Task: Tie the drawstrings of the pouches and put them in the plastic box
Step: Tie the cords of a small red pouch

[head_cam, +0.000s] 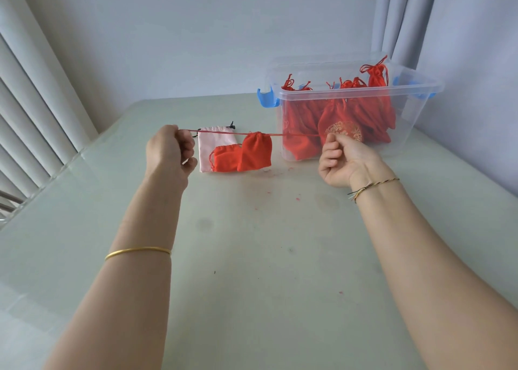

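Pale table [252, 257], taut drawstring [241, 133], pink pouch [206, 145], box [412, 128]

Both bare forearms are stretched forward from six o'clock and held apart. The left grip [171, 148], at about nine o'clock, is seen from the back, its fingers curled, with one end of a red drawstring [221, 132] pinched at its top. The right grip [346, 159], at three o'clock, is turned palm-up, its fingers curled, with the other end pinched.
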### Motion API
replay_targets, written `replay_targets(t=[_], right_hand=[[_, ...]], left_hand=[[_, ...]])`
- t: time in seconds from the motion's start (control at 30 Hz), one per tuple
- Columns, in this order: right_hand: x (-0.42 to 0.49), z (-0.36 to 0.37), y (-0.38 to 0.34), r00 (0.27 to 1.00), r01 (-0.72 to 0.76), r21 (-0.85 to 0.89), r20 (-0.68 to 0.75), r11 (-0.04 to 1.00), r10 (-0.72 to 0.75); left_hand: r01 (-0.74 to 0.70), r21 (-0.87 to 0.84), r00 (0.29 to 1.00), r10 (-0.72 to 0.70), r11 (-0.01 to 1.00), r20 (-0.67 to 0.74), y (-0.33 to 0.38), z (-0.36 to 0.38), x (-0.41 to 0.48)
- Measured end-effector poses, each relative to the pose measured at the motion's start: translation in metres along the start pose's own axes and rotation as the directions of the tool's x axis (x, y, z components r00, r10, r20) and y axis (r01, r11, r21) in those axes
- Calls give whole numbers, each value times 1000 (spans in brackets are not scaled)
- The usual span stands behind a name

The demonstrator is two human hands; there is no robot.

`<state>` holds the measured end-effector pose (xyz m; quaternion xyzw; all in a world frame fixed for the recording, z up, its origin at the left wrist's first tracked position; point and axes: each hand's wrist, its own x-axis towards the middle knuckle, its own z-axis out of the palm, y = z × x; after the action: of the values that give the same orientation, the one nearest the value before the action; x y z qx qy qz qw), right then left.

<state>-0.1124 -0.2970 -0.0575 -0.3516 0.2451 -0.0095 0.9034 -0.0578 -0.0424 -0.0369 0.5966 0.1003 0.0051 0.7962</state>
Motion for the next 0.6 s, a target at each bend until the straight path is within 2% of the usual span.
replay_targets(t=[0.1,0.17,0.23,0.3,0.37,0.47,0.53,0.6], right_hand=[[-3,4,-3,991,127,-132,-18,983,-130],[-10,10,-6,969,239,-232,0,943,-246],[-20,22,-7,930,360,-327,55,874,-362],[-33,38,-6,877,474,-411,142,779,-459],[-46,53,-2,813,577,-474,253,665,-524],[-61,69,6,707,699,-521,401,490,-582],[-67,76,12,656,745,-528,472,407,-589],[-68,79,16,634,766,-519,510,380,-581]], left_hand=[[-93,-80,992,98,993,73,3,9,-6],[-101,-171,965,138,980,222,7,14,-13],[-99,-172,918,157,980,365,12,22,-23],[-117,-105,859,154,988,488,15,29,-33],[-215,59,804,143,975,577,14,34,-41],[-377,251,761,143,892,633,12,37,-46],[-431,286,733,146,856,665,12,39,-50],[-465,295,701,143,835,699,12,40,-53]])
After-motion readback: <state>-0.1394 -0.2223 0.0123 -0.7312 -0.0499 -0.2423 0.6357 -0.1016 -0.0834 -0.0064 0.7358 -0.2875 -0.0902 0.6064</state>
